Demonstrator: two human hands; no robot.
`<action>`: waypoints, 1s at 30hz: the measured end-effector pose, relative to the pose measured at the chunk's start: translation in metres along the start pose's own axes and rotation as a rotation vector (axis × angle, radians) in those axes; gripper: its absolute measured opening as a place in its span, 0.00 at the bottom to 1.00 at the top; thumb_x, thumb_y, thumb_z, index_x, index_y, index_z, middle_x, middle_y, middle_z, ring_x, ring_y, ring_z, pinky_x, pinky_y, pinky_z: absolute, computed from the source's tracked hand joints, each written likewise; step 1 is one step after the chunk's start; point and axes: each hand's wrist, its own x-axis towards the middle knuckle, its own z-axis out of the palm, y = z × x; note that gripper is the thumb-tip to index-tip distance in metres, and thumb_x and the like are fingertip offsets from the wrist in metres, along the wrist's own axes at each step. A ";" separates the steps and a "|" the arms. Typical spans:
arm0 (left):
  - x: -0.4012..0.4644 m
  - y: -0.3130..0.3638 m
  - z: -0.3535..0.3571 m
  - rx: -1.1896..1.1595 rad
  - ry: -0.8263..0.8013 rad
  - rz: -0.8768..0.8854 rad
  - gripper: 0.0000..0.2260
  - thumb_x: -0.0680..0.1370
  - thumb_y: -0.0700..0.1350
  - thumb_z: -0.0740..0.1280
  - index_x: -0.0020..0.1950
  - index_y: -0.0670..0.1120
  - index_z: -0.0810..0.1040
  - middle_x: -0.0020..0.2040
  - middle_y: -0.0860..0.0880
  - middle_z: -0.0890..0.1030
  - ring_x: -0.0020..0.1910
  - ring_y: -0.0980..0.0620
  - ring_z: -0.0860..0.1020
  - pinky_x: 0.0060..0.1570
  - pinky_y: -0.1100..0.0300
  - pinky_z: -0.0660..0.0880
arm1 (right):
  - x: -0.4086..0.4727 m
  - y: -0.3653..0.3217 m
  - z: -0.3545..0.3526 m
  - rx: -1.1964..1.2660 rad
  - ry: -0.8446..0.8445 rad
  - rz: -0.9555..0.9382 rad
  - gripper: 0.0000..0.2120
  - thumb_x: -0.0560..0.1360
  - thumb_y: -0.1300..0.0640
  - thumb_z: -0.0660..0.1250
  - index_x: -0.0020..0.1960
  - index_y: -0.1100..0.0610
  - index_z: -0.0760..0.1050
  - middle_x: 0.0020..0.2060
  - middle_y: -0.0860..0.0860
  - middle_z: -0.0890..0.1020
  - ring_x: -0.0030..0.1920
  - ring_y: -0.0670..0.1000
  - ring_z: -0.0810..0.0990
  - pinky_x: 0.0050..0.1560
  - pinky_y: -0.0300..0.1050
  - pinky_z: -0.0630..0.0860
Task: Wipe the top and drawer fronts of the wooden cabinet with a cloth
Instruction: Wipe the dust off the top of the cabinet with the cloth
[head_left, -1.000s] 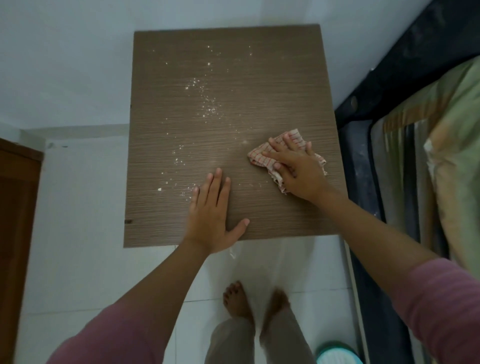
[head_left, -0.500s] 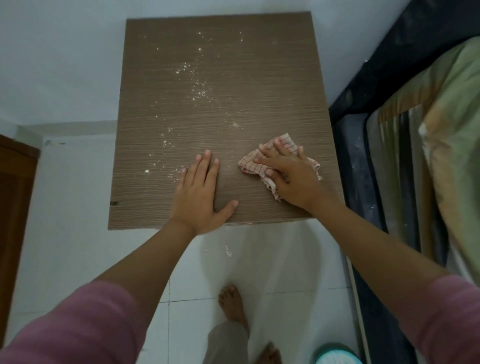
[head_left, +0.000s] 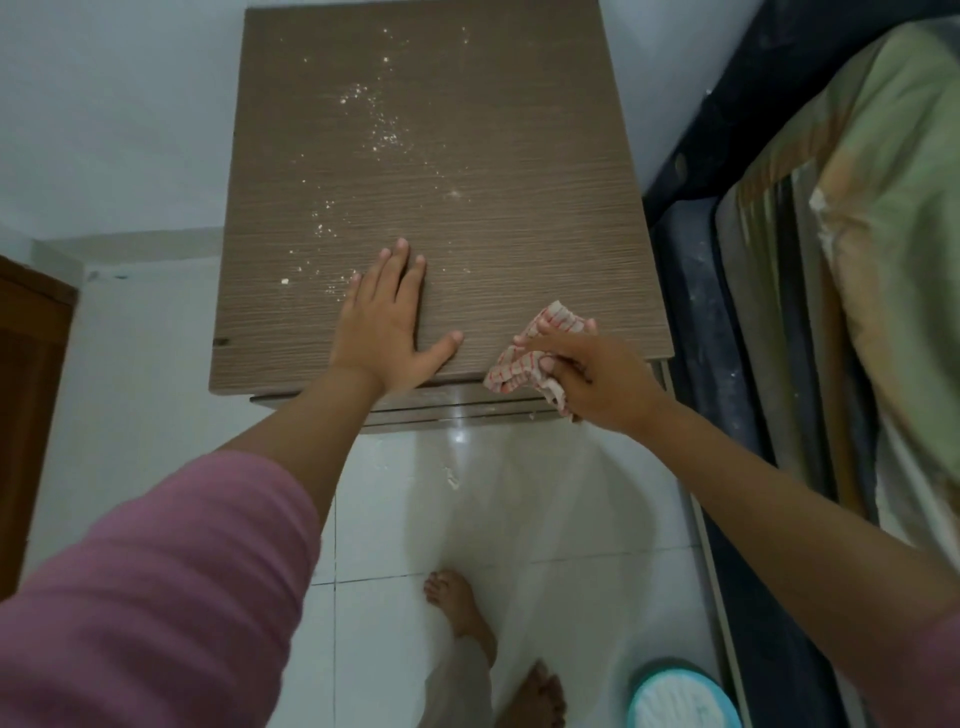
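1. I see the left hand spread flat, fingers straight, pressing on the near part of the wooden cabinet top.
2. The right hand pinches the checked cloth, bunched at the top's near right edge and hanging partly over it.
3. White crumbs lie scattered from the far centre down to the left hand; the right strip of the top looks free of them.
4. My judgement: the top is partly wiped, with the crumb-covered left and centre outstanding.
5. The drawer fronts show only as thin edges below the top; I judge them not yet wiped.
6. Specks lie on the floor below the edge.
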 end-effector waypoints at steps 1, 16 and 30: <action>0.000 0.000 0.000 0.001 -0.002 -0.002 0.42 0.71 0.69 0.52 0.76 0.42 0.55 0.77 0.42 0.53 0.75 0.43 0.52 0.72 0.43 0.51 | -0.008 -0.007 -0.005 -0.002 -0.051 0.030 0.15 0.78 0.62 0.60 0.61 0.51 0.77 0.36 0.44 0.83 0.32 0.41 0.77 0.59 0.48 0.75; 0.014 -0.018 -0.013 -0.141 -0.014 -0.019 0.42 0.71 0.68 0.55 0.76 0.42 0.53 0.78 0.44 0.50 0.76 0.45 0.49 0.72 0.42 0.48 | 0.061 -0.060 -0.011 0.414 0.607 0.266 0.12 0.79 0.60 0.58 0.52 0.51 0.78 0.37 0.43 0.80 0.37 0.42 0.80 0.40 0.41 0.80; 0.074 -0.062 -0.014 0.014 -0.063 -0.103 0.43 0.73 0.70 0.50 0.77 0.43 0.44 0.78 0.45 0.42 0.76 0.48 0.41 0.73 0.44 0.44 | 0.236 -0.009 -0.013 -0.096 0.697 0.647 0.18 0.81 0.51 0.53 0.69 0.50 0.68 0.74 0.50 0.63 0.76 0.52 0.52 0.71 0.62 0.34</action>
